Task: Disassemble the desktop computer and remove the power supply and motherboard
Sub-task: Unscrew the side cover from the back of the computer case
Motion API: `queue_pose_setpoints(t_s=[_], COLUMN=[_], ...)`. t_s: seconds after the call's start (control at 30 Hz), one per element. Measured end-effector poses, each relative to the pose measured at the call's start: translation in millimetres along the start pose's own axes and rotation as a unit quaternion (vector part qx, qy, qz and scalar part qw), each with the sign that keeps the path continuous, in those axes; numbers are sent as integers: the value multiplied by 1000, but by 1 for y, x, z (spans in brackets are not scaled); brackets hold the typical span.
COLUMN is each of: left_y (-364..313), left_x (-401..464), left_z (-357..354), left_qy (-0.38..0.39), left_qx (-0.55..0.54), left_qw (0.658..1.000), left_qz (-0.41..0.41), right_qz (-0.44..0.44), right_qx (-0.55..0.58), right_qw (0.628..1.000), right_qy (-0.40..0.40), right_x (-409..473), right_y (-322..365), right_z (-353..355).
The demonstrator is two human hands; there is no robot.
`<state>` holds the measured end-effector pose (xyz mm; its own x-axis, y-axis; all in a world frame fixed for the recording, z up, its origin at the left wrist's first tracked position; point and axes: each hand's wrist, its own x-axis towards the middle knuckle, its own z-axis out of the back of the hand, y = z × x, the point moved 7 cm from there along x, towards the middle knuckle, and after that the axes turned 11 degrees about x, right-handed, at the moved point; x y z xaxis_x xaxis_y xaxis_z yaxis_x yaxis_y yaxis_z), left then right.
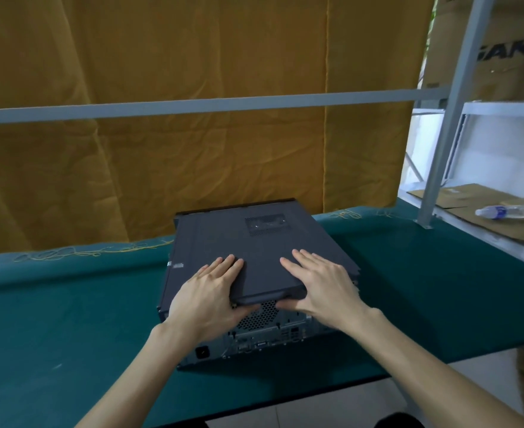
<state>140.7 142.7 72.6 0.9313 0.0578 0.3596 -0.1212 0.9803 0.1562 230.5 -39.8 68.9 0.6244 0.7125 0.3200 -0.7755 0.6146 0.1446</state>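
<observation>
A dark grey desktop computer case (192, 310) lies flat on the green table, its rear panel with ports and a fan grille facing me. Its top cover panel (254, 242) is shifted toward me, and its near edge overhangs the rear panel. My left hand (211, 295) grips that near edge on the left, fingers on top and thumb under it. My right hand (319, 288) holds the same edge on the right, fingers spread flat on the panel. The power supply and motherboard are hidden inside the case.
The green table cloth (69, 319) runs left and right of the case. A yellow curtain (161, 149) hangs behind it, crossed by a grey metal bar (192, 106). At the right, a metal shelf holds flattened cardboard (483, 217) and a water bottle (501, 211).
</observation>
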Motion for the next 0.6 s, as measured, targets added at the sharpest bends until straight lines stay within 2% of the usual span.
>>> queue_pose_setpoints(t_s=[0.23,0.47,0.6], left_y=[-3,-10,-14], left_x=[-4,4,0], left_z=[2,28,30], left_qy=[-14,-69,-69], left_qx=[67,162,171], left_qw=[997,981,979], left_qz=[-19,-78,-82], right_qz=[10,104,121], right_qx=[-45,-203,-210], right_qw=[999,973,970], right_qy=[18,27,32], right_x=[-1,20,21], right_y=[6,15,19], right_z=[-3,15,16])
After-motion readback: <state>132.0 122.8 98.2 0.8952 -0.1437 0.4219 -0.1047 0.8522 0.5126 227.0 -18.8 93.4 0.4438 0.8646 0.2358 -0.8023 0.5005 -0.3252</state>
